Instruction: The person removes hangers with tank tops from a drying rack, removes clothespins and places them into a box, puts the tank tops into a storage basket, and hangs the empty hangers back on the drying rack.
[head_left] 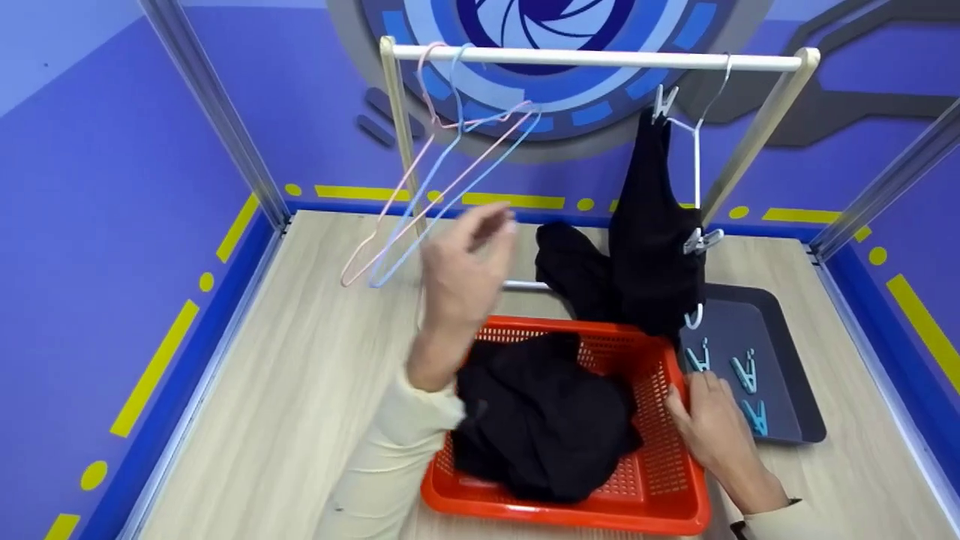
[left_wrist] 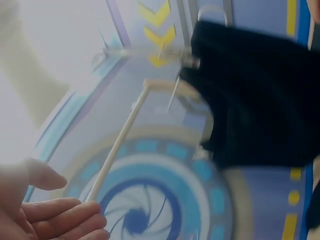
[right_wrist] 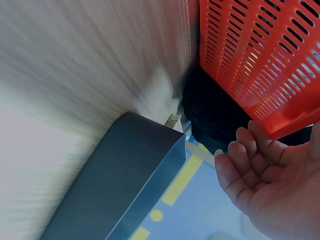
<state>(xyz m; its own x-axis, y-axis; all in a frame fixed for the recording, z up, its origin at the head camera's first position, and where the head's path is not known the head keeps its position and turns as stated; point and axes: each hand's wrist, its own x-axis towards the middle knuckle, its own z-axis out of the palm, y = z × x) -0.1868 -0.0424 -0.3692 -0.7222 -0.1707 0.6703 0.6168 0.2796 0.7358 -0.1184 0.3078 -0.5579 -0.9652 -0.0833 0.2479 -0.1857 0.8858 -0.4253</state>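
Observation:
My left hand (head_left: 466, 266) is raised above the red basket (head_left: 562, 517), with its fingers loosely bent and nothing in them. The left wrist view shows that same hand (left_wrist: 60, 215), palm partly visible. Inside the basket lies a heap of black cloth (head_left: 540, 420). At the basket's right rim is my right hand (head_left: 712, 420), thumb along the rim. Its loosely curved fingers (right_wrist: 240, 165) appear outside the basket wall in the right wrist view. A black garment (head_left: 652, 247) hangs from a white hanger (head_left: 697, 161), pinned by white clothespins (head_left: 703, 241).
A rack with a white rail (head_left: 592, 57) stands behind the basket. Pink (head_left: 397, 191) and blue hangers (head_left: 457, 217) hang at its left end. On the right, a dark grey tray (head_left: 784, 330) holds several teal clothespins (head_left: 745, 371). Purple panels (head_left: 97, 247) enclose the table.

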